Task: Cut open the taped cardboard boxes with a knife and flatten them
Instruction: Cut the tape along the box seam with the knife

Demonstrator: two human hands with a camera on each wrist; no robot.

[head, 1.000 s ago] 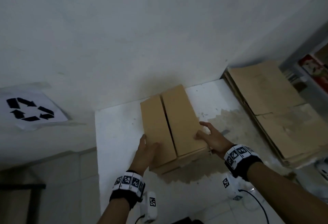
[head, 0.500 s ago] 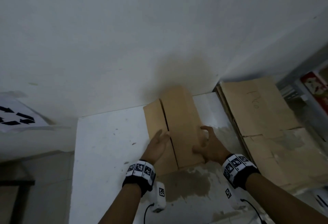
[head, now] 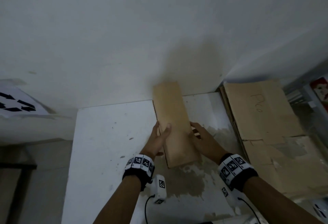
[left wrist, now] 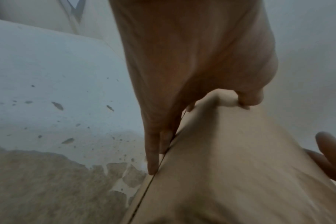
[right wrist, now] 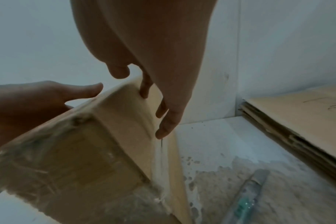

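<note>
A brown cardboard box [head: 173,117] is tipped up on the white table [head: 106,135], a narrow face toward me, its far end near the wall. My left hand [head: 162,128] grips its left edge, thumb on the upper face and fingers down the side. My right hand [head: 195,131] holds the right side, fingers curled against it. The right wrist view shows the box's near end [right wrist: 82,151] covered in clear tape. A utility knife [right wrist: 247,195] lies on the table to the right of the box, untouched.
A stack of flattened cardboard [head: 262,126] lies along the table's right side. A white wall rises right behind the box. A paper with a recycling symbol [head: 16,103] sits at the left. The tabletop has a worn brown patch [head: 186,183] near me.
The box lay flat with its slit top up; both hands have rolled it onto an edge. My left hand shifted from the near corner up to the left edge.
</note>
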